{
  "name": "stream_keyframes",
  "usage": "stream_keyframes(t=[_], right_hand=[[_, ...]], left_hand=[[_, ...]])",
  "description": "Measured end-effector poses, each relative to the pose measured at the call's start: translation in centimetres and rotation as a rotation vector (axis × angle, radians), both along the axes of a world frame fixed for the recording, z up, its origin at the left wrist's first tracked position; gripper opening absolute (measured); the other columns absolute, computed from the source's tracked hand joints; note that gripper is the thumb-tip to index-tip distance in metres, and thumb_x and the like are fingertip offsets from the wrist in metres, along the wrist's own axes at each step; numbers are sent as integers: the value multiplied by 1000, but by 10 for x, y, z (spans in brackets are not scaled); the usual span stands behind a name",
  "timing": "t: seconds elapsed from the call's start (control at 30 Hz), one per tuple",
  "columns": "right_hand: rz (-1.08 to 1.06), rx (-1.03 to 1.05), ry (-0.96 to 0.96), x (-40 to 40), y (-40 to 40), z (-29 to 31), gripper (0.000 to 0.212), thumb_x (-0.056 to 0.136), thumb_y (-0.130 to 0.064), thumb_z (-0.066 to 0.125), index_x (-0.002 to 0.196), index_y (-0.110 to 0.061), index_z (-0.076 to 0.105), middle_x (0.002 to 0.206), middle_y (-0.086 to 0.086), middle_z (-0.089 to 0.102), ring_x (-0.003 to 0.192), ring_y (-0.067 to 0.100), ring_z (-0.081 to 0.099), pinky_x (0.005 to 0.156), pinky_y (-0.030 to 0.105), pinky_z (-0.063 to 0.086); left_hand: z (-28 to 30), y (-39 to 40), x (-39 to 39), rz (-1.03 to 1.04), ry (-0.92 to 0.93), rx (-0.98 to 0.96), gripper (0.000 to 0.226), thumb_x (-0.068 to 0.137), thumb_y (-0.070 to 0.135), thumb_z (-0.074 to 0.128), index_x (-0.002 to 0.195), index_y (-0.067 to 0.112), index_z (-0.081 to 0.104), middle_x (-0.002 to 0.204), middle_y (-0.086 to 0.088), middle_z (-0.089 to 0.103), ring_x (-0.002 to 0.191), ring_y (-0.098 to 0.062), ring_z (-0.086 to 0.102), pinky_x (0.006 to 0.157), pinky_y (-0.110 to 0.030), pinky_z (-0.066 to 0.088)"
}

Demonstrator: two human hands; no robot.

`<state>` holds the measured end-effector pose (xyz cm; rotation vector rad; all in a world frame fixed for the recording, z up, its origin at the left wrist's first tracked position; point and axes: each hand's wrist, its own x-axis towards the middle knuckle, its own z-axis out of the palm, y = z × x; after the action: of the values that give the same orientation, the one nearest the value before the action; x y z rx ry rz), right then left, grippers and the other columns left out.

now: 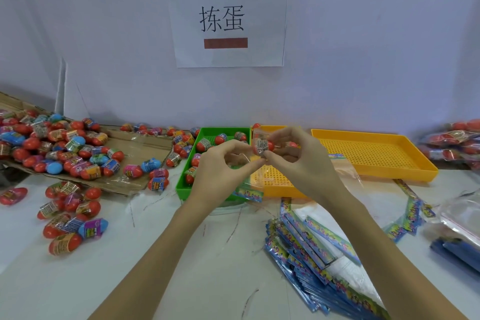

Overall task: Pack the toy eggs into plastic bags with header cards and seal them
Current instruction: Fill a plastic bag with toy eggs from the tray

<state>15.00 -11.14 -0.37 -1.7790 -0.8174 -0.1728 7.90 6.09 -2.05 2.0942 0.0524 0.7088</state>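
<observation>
While both hands work together above the trays, the job looks to be well short of finished. The left hand (223, 161) pinches the edge of a clear plastic bag (244, 163) between thumb and fingers, and the right hand (293, 156) holds a red toy egg (263, 147) with a printed band at its fingertips, just at what I take to be the bag's mouth. A coloured header card (248, 193) hangs at the bag's lower end, over the seam between the green tray (187, 184) and the near yellow tray (275, 184). Whether other eggs already sit in the bag I cannot tell; the film is too clear and crumpled.

As for what is done: a heap of filled bags (454, 143) lies at the far right of the worktop (181, 254), so some packs seem complete. What is left appears far greater. Loose eggs cover a flattened cardboard sheet (140, 148) on the left, more lie scattered on the worktop in front of it, and several rest in the green tray. A thick stack of empty carded bags (311, 254) waits by the right forearm, and the far yellow tray (374, 153) holds nothing I can see. This bag has yet to be filled and sealed.
</observation>
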Motion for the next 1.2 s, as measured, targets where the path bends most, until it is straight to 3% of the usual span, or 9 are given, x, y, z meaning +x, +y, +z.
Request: stream_keyframes(t=[0.13,0.37,0.5,0.7,0.87,0.93,1.07,1.2], right_hand=[[0,-70,-92,-1,-4,3,25,89,-11,79,104,-24,63,96,-14,69,90,-1,70,71,11,56],[27,-140,-135,0,-6,6,23,94,-9,74,115,-18,69,102,-7,72,92,3,71,77,16,59],[11,-125,-131,-1,-4,4,20,96,-7,70,114,-14,69,105,-3,71,93,7,71,77,23,62],[25,-77,5,-4,3,1,19,98,-16,69,117,-16,75,104,-6,75,95,7,72,83,24,61],[95,-101,47,-11,8,-5,34,83,-17,85,114,-14,71,98,-7,75,90,2,72,80,16,57],[60,-101,64,-13,12,-8,27,83,-15,85,108,-13,72,95,-6,76,88,4,73,80,18,58],[45,42,213,-8,8,-7,11,87,-7,81,93,-13,75,89,-5,79,86,4,75,77,17,57],[-54,109,227,0,0,-2,7,91,-9,77,96,-11,72,94,-3,79,91,6,74,80,20,57]], left_hand=[[1,-2,-1,-14,-4,-74,34,82,35,87,111,24,75,95,13,75,85,-1,70,77,-15,57],[1,-2,-2,-55,-20,-96,32,83,30,87,113,24,78,102,17,77,94,2,71,83,-15,57],[2,0,-1,-99,-20,-139,29,89,25,82,118,20,79,104,12,79,97,-3,74,90,-26,61],[0,3,1,-78,-68,-193,21,91,23,79,112,20,81,97,9,81,90,-11,77,83,-33,64],[-3,8,2,-45,-109,-260,12,90,23,81,101,20,83,85,5,80,75,-16,77,67,-29,62],[-2,6,1,-86,-71,-264,17,91,25,79,107,19,82,90,5,81,83,-14,77,68,-26,60],[10,12,-2,-310,128,-347,46,96,54,60,131,26,69,116,12,77,101,-5,74,75,-16,57],[10,23,-5,-306,258,-162,68,77,46,86,139,37,58,117,14,73,105,-4,72,86,-19,59]])
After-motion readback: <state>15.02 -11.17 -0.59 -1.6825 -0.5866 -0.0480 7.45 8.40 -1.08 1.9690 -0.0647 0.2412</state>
